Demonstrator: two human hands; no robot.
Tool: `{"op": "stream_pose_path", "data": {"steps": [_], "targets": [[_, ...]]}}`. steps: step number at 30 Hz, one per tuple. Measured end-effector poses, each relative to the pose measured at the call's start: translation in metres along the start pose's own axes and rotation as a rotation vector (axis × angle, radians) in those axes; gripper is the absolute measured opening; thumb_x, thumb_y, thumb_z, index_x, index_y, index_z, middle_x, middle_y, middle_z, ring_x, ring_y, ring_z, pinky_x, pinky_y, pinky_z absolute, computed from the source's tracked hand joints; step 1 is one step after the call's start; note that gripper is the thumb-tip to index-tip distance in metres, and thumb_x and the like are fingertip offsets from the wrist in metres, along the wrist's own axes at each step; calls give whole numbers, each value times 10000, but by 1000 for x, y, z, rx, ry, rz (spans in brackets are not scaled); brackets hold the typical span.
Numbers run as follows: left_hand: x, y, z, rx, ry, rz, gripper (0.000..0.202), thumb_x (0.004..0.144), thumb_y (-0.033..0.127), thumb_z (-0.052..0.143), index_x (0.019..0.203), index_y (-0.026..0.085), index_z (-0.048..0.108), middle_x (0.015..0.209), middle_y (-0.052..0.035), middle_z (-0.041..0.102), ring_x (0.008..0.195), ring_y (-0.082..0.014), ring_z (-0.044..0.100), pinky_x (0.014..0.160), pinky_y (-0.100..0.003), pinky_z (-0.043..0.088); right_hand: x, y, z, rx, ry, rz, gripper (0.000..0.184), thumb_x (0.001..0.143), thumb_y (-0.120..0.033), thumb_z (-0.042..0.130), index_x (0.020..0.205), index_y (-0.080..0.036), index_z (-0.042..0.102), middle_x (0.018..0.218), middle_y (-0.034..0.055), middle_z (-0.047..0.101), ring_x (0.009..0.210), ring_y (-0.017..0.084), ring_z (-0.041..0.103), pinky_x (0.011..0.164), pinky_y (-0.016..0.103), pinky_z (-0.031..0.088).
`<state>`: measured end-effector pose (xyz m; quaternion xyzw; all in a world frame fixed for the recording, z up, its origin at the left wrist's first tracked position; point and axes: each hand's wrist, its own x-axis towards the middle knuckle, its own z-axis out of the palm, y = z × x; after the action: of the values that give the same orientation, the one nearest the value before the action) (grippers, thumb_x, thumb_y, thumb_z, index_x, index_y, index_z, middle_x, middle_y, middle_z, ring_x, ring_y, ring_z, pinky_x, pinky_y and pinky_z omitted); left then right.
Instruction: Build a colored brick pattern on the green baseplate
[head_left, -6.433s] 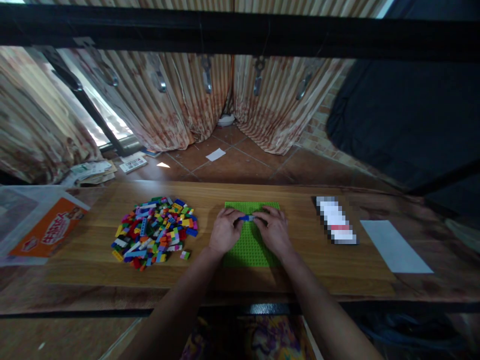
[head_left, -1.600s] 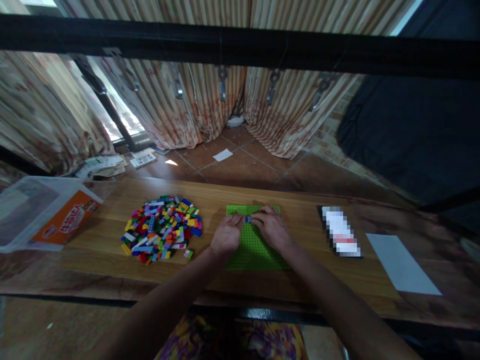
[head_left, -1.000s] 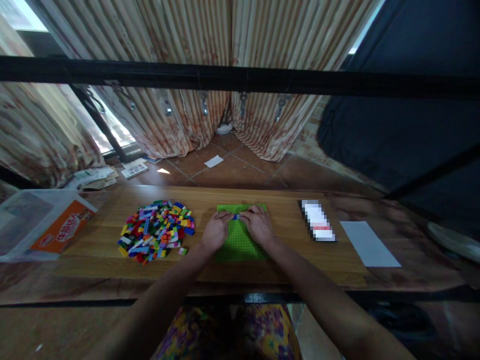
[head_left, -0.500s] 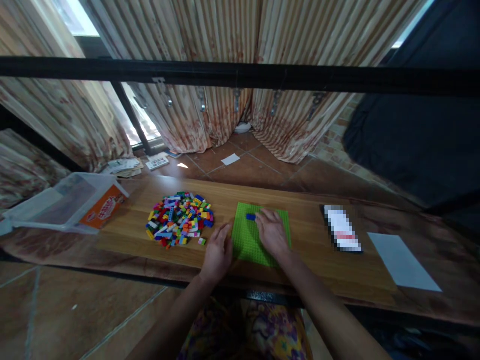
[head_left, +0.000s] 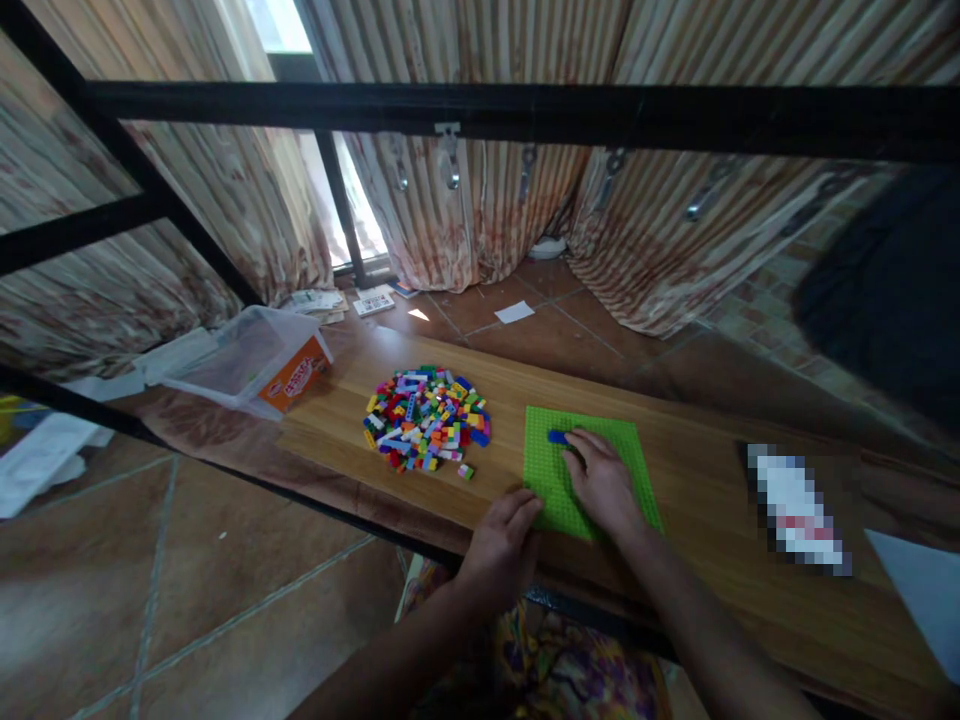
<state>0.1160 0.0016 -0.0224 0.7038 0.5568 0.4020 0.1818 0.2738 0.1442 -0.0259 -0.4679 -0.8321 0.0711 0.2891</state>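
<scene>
A green studded baseplate (head_left: 555,495) lies on the wooden board, with a small blue brick (head_left: 557,437) on its upper left part. My right hand (head_left: 600,480) reaches over the plate, its fingertips closed on the right end of that brick. At the plate's near left corner is my left hand (head_left: 504,540), fingers bent together and touching the edge; its thumb is mostly hidden. Left of the plate lies a heap of mixed coloured building bricks (head_left: 427,420). One small pink and green brick (head_left: 466,471) sits apart from the heap, toward my left hand.
A clear plastic box (head_left: 247,350) with an orange label stands at the board's left end. On the right lie a blurred-out phone-like object (head_left: 799,510) and a white sheet (head_left: 919,590). A black metal bar (head_left: 480,112) crosses above, before striped curtains (head_left: 480,220).
The whole view has swung left and tilted, so the board's things appear farther right. My left hand has come to the plate's near left corner. My right hand stays at the blue brick.
</scene>
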Motion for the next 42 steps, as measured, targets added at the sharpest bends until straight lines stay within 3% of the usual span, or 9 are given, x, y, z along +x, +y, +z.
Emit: {"op": "stream_pose_path", "data": {"steps": [8,15,20,23,31,42], "targets": [[-5,-9,-6,1,3,75,358,871,95,474,1215,151,556,1274,-145,576,1192,-244,541,987,-415,516,2,-57,10,-304,-22,149,287,917,-289,497,1098,-166,683,1227,129,639,1087,303,537,908,452,398],[-1,-6,-2,-51,15,13,313,833,188,577,1143,183,624,1143,-108,618,1105,-247,545,937,-414,498,16,-97,23,-92,-79,90,230,923,-263,517,1056,-205,696,1094,83,687,1014,252,565,905,396,391],[4,-6,1,68,-29,-20,296,808,317,641,1092,242,678,1111,-96,637,1078,-283,528,893,-466,462,34,-101,35,67,-105,51,211,901,-271,540,1034,-207,690,971,87,683,937,256,587,868,404,429],[8,-5,1,115,-48,-21,274,835,313,614,1094,254,685,1093,-82,665,1079,-286,523,916,-482,435,44,-101,41,149,-107,-31,220,884,-265,552,1057,-229,682,955,79,663,926,249,581,870,407,444],[6,-12,8,99,-21,30,312,868,258,581,1169,225,652,1151,-68,692,1191,-268,533,1045,-465,389,61,-122,50,216,-212,-191,299,840,-275,627,1131,-235,679,1108,89,600,1044,262,526,929,420,448],[-1,-24,4,100,-149,80,283,844,224,570,1094,147,678,1090,-104,717,1098,-263,617,1028,-412,429,62,-140,56,202,-353,-438,239,872,-211,594,1067,-296,704,1174,71,571,1076,265,493,922,444,438]]}}
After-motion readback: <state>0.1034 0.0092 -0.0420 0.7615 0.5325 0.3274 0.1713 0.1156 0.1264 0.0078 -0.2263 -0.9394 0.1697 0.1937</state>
